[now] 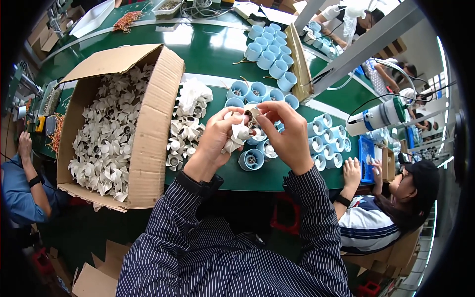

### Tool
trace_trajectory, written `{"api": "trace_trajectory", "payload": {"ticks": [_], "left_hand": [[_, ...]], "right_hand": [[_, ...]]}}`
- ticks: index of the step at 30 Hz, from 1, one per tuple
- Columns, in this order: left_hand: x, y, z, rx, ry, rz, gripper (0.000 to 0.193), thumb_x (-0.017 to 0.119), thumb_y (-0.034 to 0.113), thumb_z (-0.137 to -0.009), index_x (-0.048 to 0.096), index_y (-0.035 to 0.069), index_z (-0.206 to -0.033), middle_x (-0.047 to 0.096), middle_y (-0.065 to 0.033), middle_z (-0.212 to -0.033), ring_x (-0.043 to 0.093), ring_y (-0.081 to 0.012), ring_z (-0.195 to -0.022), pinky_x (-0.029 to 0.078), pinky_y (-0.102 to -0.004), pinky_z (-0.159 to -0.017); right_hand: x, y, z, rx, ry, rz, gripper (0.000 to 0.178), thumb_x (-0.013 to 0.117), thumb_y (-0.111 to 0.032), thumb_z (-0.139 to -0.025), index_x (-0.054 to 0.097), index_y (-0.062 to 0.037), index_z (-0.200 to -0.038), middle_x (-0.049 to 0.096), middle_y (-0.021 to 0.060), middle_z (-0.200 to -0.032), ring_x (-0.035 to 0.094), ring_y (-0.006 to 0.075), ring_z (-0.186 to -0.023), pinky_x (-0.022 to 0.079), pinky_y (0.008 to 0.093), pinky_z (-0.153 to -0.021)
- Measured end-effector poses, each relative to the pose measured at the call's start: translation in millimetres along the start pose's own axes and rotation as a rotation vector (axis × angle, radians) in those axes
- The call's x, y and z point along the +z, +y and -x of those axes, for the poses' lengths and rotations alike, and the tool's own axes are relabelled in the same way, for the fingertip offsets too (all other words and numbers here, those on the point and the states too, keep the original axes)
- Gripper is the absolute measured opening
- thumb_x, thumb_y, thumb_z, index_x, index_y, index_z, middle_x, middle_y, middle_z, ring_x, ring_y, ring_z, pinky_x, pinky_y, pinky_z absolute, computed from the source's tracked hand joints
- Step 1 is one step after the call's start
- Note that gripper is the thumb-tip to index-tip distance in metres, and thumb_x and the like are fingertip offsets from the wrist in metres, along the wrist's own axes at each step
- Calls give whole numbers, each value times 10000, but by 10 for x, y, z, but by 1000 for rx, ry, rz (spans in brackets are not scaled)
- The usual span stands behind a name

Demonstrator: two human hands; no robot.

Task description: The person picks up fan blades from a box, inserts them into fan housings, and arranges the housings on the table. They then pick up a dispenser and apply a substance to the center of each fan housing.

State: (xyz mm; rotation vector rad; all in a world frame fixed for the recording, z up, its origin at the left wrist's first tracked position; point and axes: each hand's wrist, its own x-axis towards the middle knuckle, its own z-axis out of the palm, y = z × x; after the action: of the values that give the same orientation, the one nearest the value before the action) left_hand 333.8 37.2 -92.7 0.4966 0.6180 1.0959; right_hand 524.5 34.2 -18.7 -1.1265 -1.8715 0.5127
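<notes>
In front of my chest, my left hand (216, 137) is closed around a few white plastic fan impellers (239, 132), their curved blades poking out past the fingers. My right hand (284, 129) pinches another white impeller (251, 114) between thumb and fingers, its round hollow hub showing. The two hands almost meet there. Just below them on the green bench stands a light blue cup-shaped housing (251, 160) with a small motor part inside. More blue housings (257, 90) stand behind my hands, partly hidden by them.
An open cardboard box (148, 143) heaped with white impellers stands at left. Loose impellers (185, 136) lie beside it. Blue housings with white impellers (326, 138) are grouped at right; further rows (267, 59) stand at the back. Co-workers sit on either side; a metal post (366, 47) rises at right.
</notes>
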Motion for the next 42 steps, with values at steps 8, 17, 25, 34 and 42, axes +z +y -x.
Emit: {"api": "trace_trajectory", "payload": {"ticks": [8,17,25,34,42], "left_hand": [[13,28,18,-31,-4,46,363,669,204,-1012,626,25,-1325,771,-112,-1110,818,-217,-897,567,-302,-489],[-33,85,37,14,8,83,345,666,208,-1015,620,39,-1313,771,-132,-1142,816,-219,-929,571,-297,-501],[-120,34,34,26,-22,73,358,626,283,-1078,600,43,-1343,721,-184,-1229,787,-243,-984,605,-265,-527],[-116,19,79,39,-42,56,370,633,294,-1073,594,51,-1349,702,-166,-1233,780,-248,-995,598,-266,-532],[-82,45,128,39,-25,58,368,655,255,-1049,596,38,-1340,703,-157,-1203,778,-240,-993,589,-262,-515]], "right_hand": [[-2,111,68,-16,70,-5,109,773,38,-962,766,42,-1071,764,85,-1045,715,123,-867,569,267,-767],[-291,118,459,109,-63,-78,71,771,39,-971,772,47,-1041,759,88,-1039,703,127,-879,555,265,-776],[-155,219,647,171,-352,186,116,815,-64,-928,756,4,-1002,714,99,-936,675,231,-849,532,364,-762],[-84,122,671,69,-351,304,123,828,-117,-903,769,-26,-962,699,113,-926,653,305,-905,534,419,-810],[-108,-10,534,95,-274,246,153,840,-134,-953,805,-32,-1063,740,91,-916,699,213,-853,552,328,-752]]}}
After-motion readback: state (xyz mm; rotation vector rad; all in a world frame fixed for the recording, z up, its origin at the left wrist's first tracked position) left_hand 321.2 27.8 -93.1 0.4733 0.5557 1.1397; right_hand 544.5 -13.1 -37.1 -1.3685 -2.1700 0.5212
